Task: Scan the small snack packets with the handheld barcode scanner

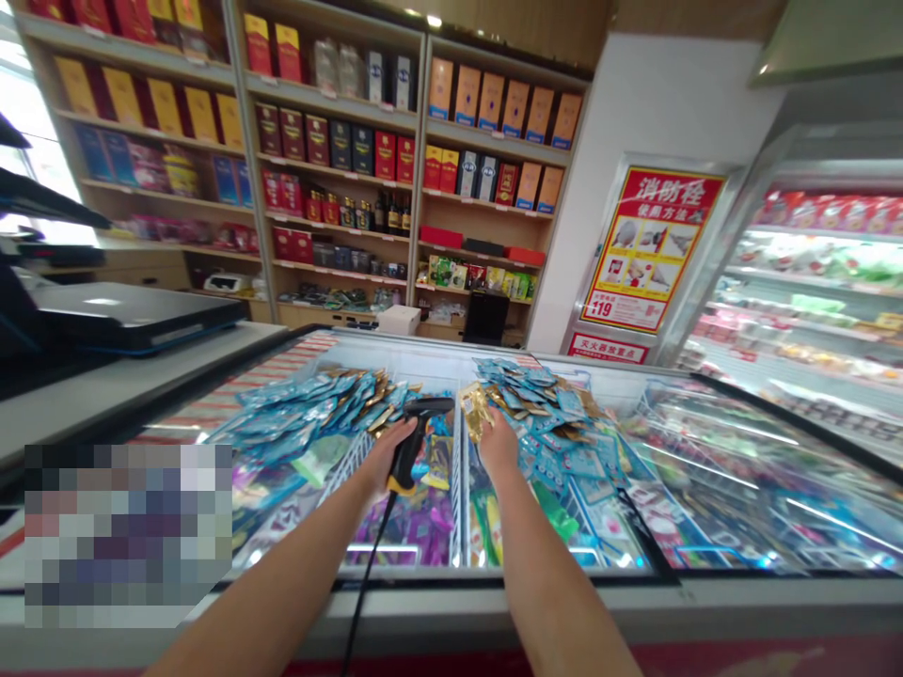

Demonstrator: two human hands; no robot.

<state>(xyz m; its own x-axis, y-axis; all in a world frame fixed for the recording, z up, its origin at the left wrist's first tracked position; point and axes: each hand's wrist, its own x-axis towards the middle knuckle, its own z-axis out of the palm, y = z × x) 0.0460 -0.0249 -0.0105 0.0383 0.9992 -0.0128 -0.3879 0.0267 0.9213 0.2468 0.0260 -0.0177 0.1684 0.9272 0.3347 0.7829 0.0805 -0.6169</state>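
Observation:
In my left hand (387, 458) is a black corded barcode scanner (407, 451), its head toward the right and its cable running down toward me. My right hand (499, 444) grips a small gold packet (474, 410) by its lower right edge, with a printed label patch on the side facing me. The packet is just right of the scanner head, apart from it. Below both hands is a glass-topped chest freezer (564, 572). Blue packets (289, 418) lie piled at the left, and another heap of blue and gold packets (536, 390) lies at the right.
White wire dividers (458, 508) split the freezer. A flat dark device (141, 315) stands on the left counter (42, 414). Shelves of boxed goods (345, 169) line the back, beside a red and yellow fire hydrant sign (653, 249). A lit display fridge (811, 310) stands at the right.

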